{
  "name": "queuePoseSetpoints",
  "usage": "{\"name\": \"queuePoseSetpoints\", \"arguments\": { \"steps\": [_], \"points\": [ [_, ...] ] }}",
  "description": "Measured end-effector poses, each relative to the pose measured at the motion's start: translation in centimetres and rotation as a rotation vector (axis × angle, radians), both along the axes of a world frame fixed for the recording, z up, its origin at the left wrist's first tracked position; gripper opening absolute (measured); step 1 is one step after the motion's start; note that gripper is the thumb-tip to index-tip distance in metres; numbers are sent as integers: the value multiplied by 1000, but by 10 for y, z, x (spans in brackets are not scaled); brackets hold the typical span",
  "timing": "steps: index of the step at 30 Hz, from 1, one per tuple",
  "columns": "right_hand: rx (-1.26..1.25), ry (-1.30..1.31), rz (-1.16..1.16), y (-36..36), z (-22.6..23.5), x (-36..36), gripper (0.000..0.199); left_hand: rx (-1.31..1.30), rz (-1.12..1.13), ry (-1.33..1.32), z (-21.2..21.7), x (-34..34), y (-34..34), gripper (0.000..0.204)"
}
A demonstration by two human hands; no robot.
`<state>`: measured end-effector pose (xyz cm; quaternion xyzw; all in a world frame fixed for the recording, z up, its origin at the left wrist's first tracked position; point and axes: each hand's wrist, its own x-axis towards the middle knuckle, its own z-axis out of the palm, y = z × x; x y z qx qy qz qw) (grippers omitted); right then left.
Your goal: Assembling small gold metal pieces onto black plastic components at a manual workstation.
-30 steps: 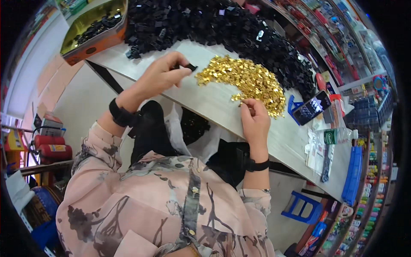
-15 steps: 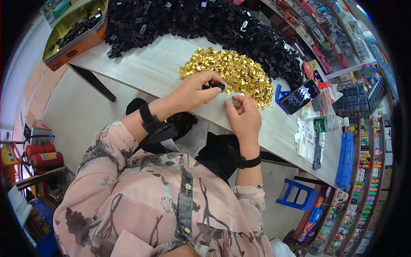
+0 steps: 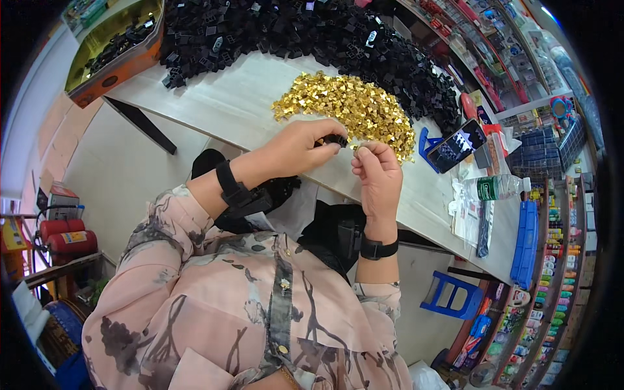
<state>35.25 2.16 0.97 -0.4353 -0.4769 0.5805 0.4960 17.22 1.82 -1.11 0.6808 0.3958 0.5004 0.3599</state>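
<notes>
My left hand is closed round a small black plastic piece, held between thumb and fingers above the table's near edge. Just to the right, my right hand pinches a tiny gold piece at its fingertips, close to the black piece but apart from it. Beyond both hands spreads a heap of small shiny gold pieces. A big pile of black plastic pieces curves round behind the gold heap.
An open orange tin with black pieces stands at the far left. On the right are a phone on a blue stand, a clear bottle and a blue tray. A blue stool is below; stocked shelves line the right.
My right hand has turned more upright, its fingers now curled into a pinch. My left hand has lowered slightly and tilted, with the black piece still in it.
</notes>
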Motion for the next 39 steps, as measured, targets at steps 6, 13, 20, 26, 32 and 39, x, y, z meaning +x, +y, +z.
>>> {"name": "queuePoseSetpoints", "arguments": {
  "steps": [6,13,20,26,32,39],
  "points": [
    [-17,75,74,0,-4,-8,11,-94,-67,36,7,-2,-6,23],
    [-18,76,67,-2,-4,-10,11,-17,-48,84,0,-1,-5,24],
    [-84,-68,142,-2,0,-6,7,-19,-45,75,1,-2,-5,23],
    [-76,75,175,-1,-5,-1,13,-164,-96,-17,8,-4,-7,24],
    [-89,3,191,0,-3,-4,13,-264,-136,-18,11,-7,-9,25],
    [-124,-161,257,3,3,2,13,187,-22,138,-6,-5,-4,25]
  ]
}}
